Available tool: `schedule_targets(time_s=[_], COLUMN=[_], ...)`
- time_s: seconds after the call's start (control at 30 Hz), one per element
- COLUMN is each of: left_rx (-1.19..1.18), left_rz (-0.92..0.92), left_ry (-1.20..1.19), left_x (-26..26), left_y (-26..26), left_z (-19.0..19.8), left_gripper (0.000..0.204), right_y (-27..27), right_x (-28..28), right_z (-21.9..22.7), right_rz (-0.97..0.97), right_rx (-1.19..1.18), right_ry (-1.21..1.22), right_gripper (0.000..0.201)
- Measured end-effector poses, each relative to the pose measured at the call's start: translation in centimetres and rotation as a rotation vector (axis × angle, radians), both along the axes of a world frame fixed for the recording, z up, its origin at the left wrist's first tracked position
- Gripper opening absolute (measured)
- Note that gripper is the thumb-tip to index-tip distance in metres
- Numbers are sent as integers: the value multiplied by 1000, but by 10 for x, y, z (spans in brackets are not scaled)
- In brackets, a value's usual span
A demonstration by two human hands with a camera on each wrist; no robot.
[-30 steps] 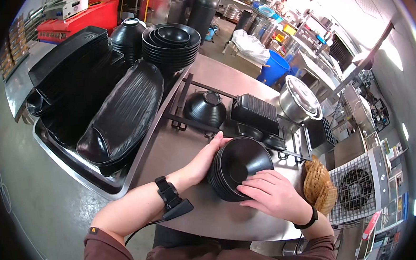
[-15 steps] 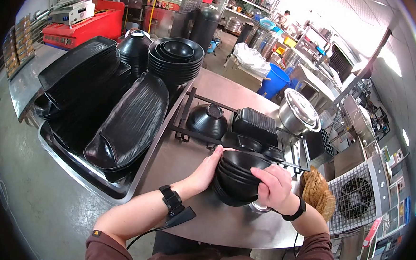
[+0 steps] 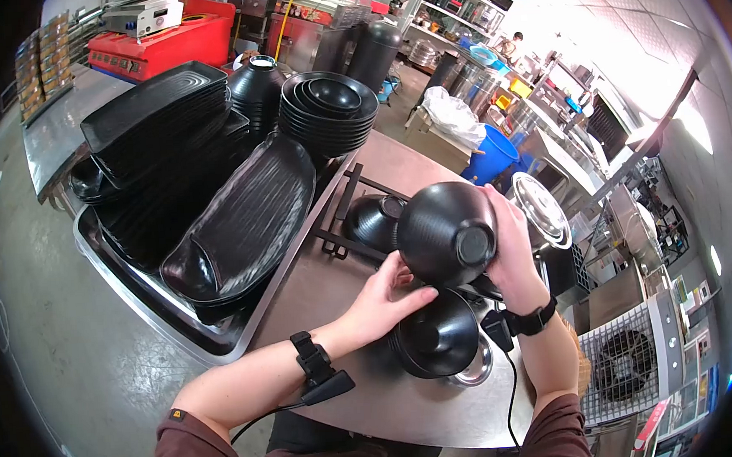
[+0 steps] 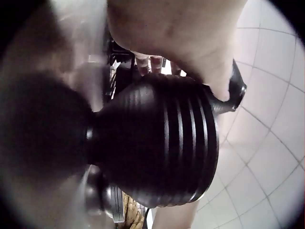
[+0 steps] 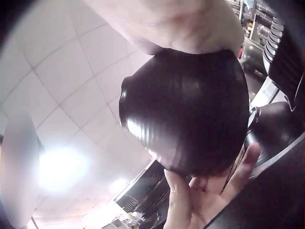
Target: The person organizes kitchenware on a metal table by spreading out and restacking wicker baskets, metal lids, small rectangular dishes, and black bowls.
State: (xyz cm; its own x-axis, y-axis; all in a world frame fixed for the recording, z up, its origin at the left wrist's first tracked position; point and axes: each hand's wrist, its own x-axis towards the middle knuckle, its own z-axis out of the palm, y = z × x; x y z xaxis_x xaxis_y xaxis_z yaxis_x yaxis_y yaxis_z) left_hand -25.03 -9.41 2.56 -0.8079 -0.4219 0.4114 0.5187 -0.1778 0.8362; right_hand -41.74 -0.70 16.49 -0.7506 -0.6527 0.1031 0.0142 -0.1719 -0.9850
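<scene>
My right hand (image 3: 513, 240) grips a black bowl (image 3: 440, 232) by its far right side, tilted so its round foot faces me. Below it, a nested stack of black bowls (image 3: 440, 337) leans mouth-up. My left hand (image 3: 375, 310) is between the two, thumb stretched along the stack's upper rim and fingers near the raised bowl's lower edge. In the left wrist view several rims show on the stack (image 4: 157, 138), beneath my left hand (image 4: 176, 36). The right wrist view has the raised bowl (image 5: 186, 109) under my right hand (image 5: 176, 21), with my left fingers (image 5: 177, 195) spread below.
At left a metal tray (image 3: 223, 350) bears piled black plates (image 3: 253, 227) and stacked bowls (image 3: 330, 117). Behind the hands stand a black rack (image 3: 332, 218) and an upturned bowl (image 3: 371, 220). A lidded steel pot (image 3: 541, 209) and a small metal dish (image 3: 477, 366) are to the right.
My right hand has lifted a bowl up and away from the stack and turned it foot towards me. The remaining stack sits lower; my left hand has loosened, its thumb now at the rim.
</scene>
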Motion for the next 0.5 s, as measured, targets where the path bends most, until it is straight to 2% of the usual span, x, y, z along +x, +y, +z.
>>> schedule_targets(time_s=[0.03,0.1,0.17,0.23,0.27,0.3,0.37,0.5], left_rx=[-2,272,272,275,297,295,307,246], left_rz=[3,-4,44,137,193,201,255,274], left_ry=[-1,-56,-92,-157,-130,-129,-160,-236], left_x=[-1,-5,-7,-7,-9,-10,-12,-11], left_y=[-4,-12,-22,-30,-30,-33,-37,-39], left_z=[0,-1,-3,-3,-1,-3,-9,-4], left_gripper=[42,41,37,28,25,25,26,28], right_y=[-9,-30,-46,-60,-64,-68,-71,-71], right_x=[-7,-21,-36,-32,-39,-33,-15,-8], right_z=[-4,-12,-19,-13,-16,-16,-13,3], right_rz=[3,66,89,195,267,275,383,457], right_rx=[-2,30,94,214,257,256,195,354], right_ry=[-1,-160,-153,-261,-272,-271,12,117], right_gripper=[28,26,30,39,50,50,52,53])
